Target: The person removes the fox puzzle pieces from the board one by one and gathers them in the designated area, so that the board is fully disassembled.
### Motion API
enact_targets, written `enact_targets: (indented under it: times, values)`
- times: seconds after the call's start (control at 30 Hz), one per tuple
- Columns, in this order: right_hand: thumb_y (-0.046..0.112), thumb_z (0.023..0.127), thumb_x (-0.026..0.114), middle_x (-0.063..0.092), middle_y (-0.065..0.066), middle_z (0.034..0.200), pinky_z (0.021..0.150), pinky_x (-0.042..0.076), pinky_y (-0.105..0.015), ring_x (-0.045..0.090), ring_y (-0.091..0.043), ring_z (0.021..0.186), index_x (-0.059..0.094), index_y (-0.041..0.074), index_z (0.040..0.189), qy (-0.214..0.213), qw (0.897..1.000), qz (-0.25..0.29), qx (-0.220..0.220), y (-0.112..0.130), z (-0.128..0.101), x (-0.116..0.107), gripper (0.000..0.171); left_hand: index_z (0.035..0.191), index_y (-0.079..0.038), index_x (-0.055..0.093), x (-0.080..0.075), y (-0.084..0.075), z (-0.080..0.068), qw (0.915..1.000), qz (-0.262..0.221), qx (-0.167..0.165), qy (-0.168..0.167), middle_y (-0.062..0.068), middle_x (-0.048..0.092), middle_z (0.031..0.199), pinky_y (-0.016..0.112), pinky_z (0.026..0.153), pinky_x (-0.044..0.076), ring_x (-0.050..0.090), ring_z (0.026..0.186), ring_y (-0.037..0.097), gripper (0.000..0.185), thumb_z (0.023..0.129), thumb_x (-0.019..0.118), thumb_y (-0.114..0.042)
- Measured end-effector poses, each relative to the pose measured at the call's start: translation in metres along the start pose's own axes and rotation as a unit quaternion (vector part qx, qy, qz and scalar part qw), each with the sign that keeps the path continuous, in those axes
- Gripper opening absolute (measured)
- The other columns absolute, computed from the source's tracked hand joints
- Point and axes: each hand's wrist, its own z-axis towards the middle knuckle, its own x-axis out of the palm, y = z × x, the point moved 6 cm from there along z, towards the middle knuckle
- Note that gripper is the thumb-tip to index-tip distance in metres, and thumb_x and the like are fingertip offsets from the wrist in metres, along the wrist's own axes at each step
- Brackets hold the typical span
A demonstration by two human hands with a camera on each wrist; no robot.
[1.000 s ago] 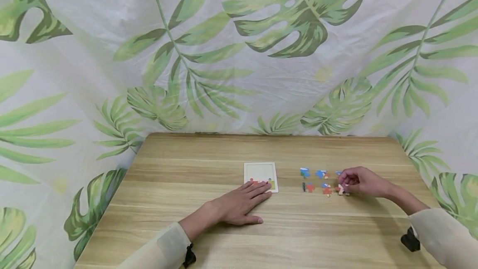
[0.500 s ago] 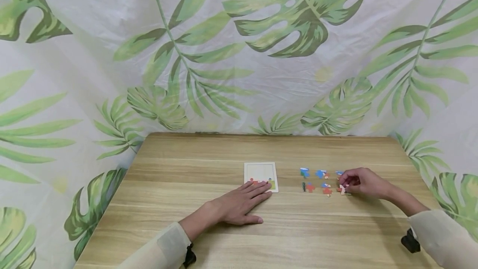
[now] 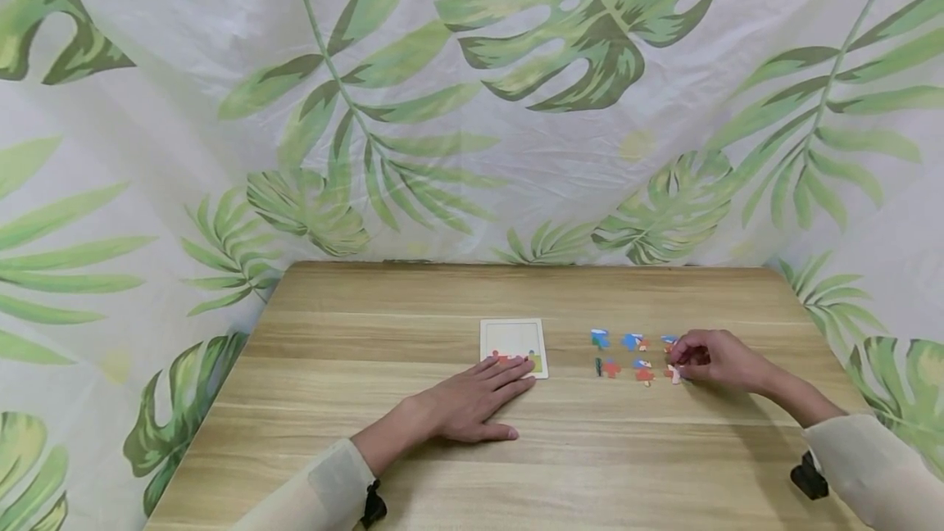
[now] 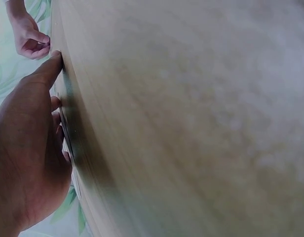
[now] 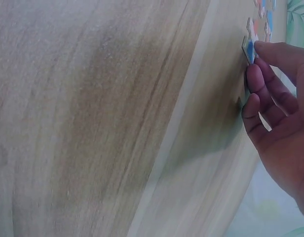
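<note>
In the head view my left hand [image 3: 472,404] lies flat, fingers straight, across the lower part of a white puzzle tray [image 3: 512,322]. Some red and green-yellow jigsaw pieces [image 3: 536,364] show in the tray's lower part, partly under the fingertips. Over the right end of two rows of loose pieces is my right hand [image 3: 719,360], its fingers curled. At its thumb and fingertips the right wrist view shows a jigsaw piece [image 5: 248,51] with some blue on it, pinched at the table surface. Part of that piece is hidden by the fingers.
Loose jigsaw pieces [image 3: 633,342] in blue, red and white lie in two rows right of the tray. All rest on a wood-grain table [image 3: 354,310]. A leaf-print cloth [image 3: 472,146] hangs behind the table's far edge.
The right hand stays at the right end of the rows, with its fingers shifting slightly at the lower piece. My left hand has not moved on the tray. The head view shifts slightly.
</note>
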Motion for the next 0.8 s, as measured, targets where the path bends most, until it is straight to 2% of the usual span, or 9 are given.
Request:
enact_targets:
  times: [0.23, 0.33, 0.53, 0.8]
  values:
    - [-0.005, 0.083, 0.085, 0.072, 0.006, 0.087, 0.061, 0.051, -0.021, 0.057, 0.002, 0.074, 0.076, 0.01, 0.096, -0.043, 0.998, -0.041, -0.014, 0.011, 0.008, -0.006, 0.021, 0.171, -0.013, 0.018, 0.001, 0.001, 0.0, 1.0, 0.008, 0.003, 0.003, 0.006, 0.007, 0.179, 0.044, 0.133, 0.013, 0.007, 0.165, 0.021, 0.082, 0.11, 0.037, -0.064]
    - [-0.003, 0.086, 0.084, 0.071, 0.008, 0.087, 0.063, 0.052, -0.022, 0.059, 0.001, 0.076, 0.076, 0.011, 0.097, -0.037, 0.998, -0.043, -0.016, 0.018, 0.014, -0.007, 0.019, 0.171, -0.013, 0.018, 0.0, 0.0, -0.001, 0.9999, 0.012, 0.002, 0.004, 0.006, 0.007, 0.179, 0.043, 0.133, 0.013, 0.007, 0.165, 0.021, 0.082, 0.11, 0.037, -0.064]
    - [0.002, 0.092, 0.081, 0.073, 0.005, 0.09, 0.062, 0.052, -0.023, 0.058, -0.001, 0.074, 0.077, 0.01, 0.099, -0.011, 1.0, -0.014, -0.007, 0.032, 0.032, 0.001, 0.012, 0.171, -0.012, 0.02, -0.004, -0.002, -0.002, 0.9999, 0.014, 0.001, 0.004, 0.007, 0.009, 0.179, 0.043, 0.133, 0.015, 0.009, 0.165, 0.022, 0.082, 0.11, 0.04, -0.063]
    - [-0.002, 0.093, 0.077, 0.074, -0.001, 0.092, 0.065, 0.053, -0.025, 0.058, -0.005, 0.074, 0.076, 0.006, 0.1, 0.0, 1.0, 0.0, -0.017, 0.049, 0.064, 0.015, 0.011, 0.171, -0.013, 0.02, -0.004, -0.003, -0.001, 0.9993, 0.037, 0.002, 0.001, 0.007, 0.011, 0.179, 0.042, 0.133, 0.013, 0.01, 0.165, 0.022, 0.081, 0.109, 0.038, -0.064]
